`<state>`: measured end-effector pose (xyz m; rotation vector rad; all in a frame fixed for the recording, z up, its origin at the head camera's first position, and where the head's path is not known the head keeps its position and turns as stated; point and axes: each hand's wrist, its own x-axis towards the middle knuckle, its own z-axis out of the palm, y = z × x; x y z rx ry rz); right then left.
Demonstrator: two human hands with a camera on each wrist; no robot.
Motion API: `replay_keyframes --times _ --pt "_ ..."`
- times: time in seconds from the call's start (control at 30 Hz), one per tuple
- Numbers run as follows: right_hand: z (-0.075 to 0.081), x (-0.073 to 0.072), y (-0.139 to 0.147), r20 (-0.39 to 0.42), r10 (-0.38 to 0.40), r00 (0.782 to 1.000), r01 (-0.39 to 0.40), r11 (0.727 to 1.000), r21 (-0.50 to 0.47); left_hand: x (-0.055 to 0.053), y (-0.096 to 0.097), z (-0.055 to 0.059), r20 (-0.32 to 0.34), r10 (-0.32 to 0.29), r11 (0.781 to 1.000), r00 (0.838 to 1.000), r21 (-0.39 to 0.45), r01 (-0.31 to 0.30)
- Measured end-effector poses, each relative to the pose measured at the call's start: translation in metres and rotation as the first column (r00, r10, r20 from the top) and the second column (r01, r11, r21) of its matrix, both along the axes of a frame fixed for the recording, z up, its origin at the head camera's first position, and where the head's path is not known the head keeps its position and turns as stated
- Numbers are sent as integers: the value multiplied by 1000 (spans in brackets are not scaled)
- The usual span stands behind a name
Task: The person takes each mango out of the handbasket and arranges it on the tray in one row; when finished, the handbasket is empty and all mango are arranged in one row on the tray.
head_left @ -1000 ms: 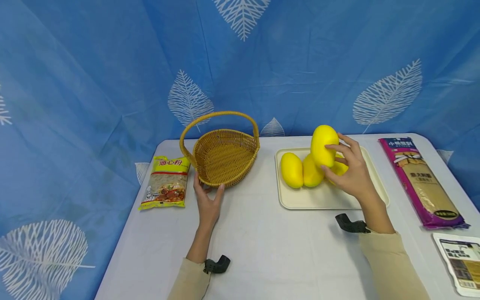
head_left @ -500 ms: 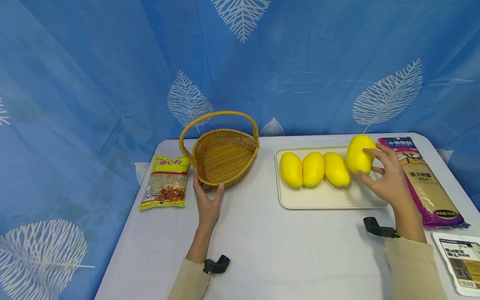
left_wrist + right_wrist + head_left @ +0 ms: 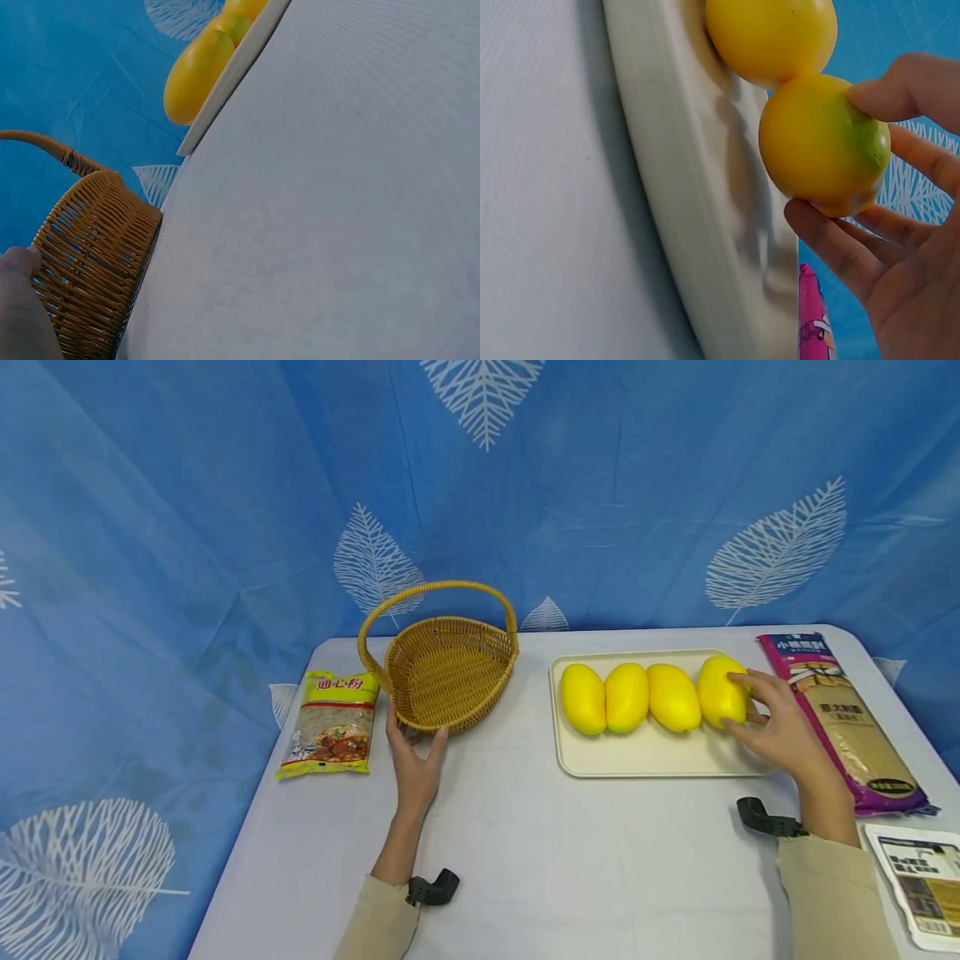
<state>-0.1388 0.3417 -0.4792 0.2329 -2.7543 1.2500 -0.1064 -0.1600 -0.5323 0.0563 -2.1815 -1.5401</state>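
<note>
In the head view, my right hand point(image 3: 783, 731) holds a yellow mango point(image 3: 720, 692) at the right end of the cream tray point(image 3: 637, 762). The right wrist view shows thumb and fingers pinching this mango point(image 3: 814, 142), which has a green patch and touches its neighbour. Three other mangoes point(image 3: 627, 697) lie side by side to its left on the tray. My left hand point(image 3: 415, 772) holds the near end of a wicker basket point(image 3: 450, 681), thumb on one side and fingers on the other. Nothing lies inside the basket. Some left fingers are hidden beneath its rim.
A yellow bag of macaroni point(image 3: 330, 727) lies left of the basket. Right of the tray is a purple pack of spaghetti point(image 3: 847, 718), partly behind the right hand. A white packet point(image 3: 918, 885) lies at the front right. Behind the table hangs a blue leaf-patterned cloth point(image 3: 600, 485).
My right hand has carried the mango rightward from above the other mangoes, then lowered it to the tray's right end beside them. The left hand and basket stay in place.
</note>
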Motion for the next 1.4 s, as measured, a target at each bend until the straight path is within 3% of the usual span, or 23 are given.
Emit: replay_keyframes --times 0.33,0.9,1.4 --pt "-2 3 0 21 39 999 -40 998 50 0 0 -1 6 2 1000 1000 16 -2" --pt "-2 5 2 13 25 1000 -26 997 69 -1 1 -1 27 -16 998 999 59 14" --pt "0 3 0 21 9 1000 -11 997 75 0 0 0 44 -2 999 999 33 1"
